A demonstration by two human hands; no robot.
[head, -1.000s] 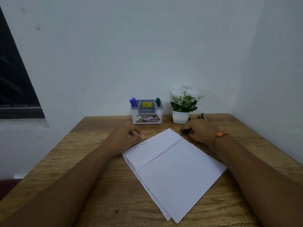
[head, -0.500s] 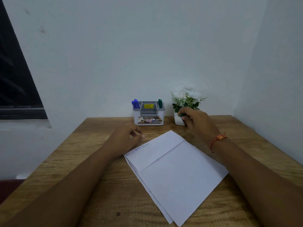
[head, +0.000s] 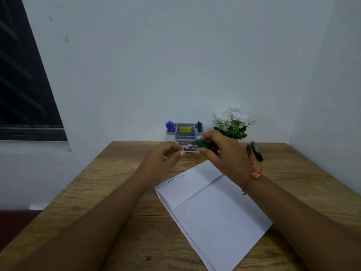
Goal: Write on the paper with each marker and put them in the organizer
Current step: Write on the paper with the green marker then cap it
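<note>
Nearest you the paper, a folded white stack, lies at an angle on the wooden table, with a short line of handwriting along its far-left edge. Over its far corner your two hands are up off the table, close together but not touching. Your right hand (the one with the red thread at the wrist) has its fingers curled round a green marker, which lies nearly level with its free end toward your left hand. That hand's fingers are loosely bent and hold nothing, and its fingertips sit just short of the marker. To the right of your right hand a red marker and a black marker lie side by side on the table. Behind the hands, against the wall, stands the organizer, with two blue markers in its left compartment and a second green marker in its right. A white-flowered plant stands just beside it.
</note>
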